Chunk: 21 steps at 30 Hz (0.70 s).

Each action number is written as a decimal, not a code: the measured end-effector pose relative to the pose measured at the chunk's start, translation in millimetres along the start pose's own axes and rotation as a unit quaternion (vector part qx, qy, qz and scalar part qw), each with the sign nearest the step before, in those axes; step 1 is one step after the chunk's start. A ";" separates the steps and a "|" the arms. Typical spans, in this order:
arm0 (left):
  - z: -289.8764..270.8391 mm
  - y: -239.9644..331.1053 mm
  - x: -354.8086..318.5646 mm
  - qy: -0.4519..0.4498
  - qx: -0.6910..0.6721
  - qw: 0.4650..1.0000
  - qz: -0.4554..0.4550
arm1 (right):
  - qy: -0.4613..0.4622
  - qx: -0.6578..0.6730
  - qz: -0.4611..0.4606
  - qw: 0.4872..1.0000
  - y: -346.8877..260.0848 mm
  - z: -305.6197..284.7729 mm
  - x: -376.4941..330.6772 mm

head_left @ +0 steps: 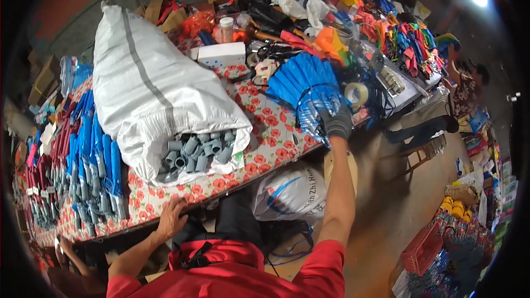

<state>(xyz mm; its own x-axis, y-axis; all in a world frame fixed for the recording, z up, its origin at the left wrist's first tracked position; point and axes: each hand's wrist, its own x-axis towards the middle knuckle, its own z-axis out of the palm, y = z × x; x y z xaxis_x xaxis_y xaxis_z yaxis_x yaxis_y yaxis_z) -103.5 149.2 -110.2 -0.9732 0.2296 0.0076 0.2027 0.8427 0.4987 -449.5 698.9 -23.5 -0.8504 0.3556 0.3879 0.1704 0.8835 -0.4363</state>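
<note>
My right hand (337, 123), in a dark glove, grips a fanned bundle of blue packaged items (306, 85) held over the table's right end. My left hand (171, 218) is bare and rests flat on the front edge of the table (265, 149), which has a red flower-patterned cloth. Just beyond my left hand lies a big white woven sack (149, 83) on its side, its open mouth showing several grey pipe fittings (199, 152).
Rows of blue and red packaged items (83, 160) lie at the table's left. A white box (221, 54), tape roll (356, 94), bags and colourful goods crowd the far side. A white printed sack (290, 193) sits under the table. A person sits at the right (466, 91). A red basket (422, 248) stands on the floor.
</note>
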 end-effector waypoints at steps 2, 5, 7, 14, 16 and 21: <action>-4.9 10.2 -1.6 0.017 -0.007 1.000 0.009 | -0.064 -0.049 0.038 0.996 -36.5 6.9 7.7; -1.7 20.2 15.2 0.029 -0.055 0.997 0.037 | -0.147 -0.101 0.082 0.981 -49.4 -0.7 18.6; 3.4 28.3 29.3 0.030 -0.112 0.991 0.059 | -0.176 -0.087 0.071 0.978 -45.8 -3.2 21.7; 13.6 71.8 83.5 -0.003 -0.151 0.977 0.148 | -0.146 -0.018 -0.005 0.989 -60.4 15.6 -8.5; 15.0 82.2 93.8 -0.007 -0.157 0.975 0.160 | -0.168 -0.020 -0.005 0.986 -70.6 15.5 -18.1; 19.0 95.2 99.0 -0.022 -0.169 0.968 0.184 | -0.135 -0.052 -0.032 0.989 -91.1 19.5 -55.4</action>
<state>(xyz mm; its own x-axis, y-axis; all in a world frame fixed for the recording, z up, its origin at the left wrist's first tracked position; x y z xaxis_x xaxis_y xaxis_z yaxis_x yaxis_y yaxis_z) -178.6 261.4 -78.4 -0.8348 0.5112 0.2044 0.4803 0.4947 0.7243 -427.6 592.8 -21.0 -0.9607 0.2165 0.1740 0.1509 0.9327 -0.3275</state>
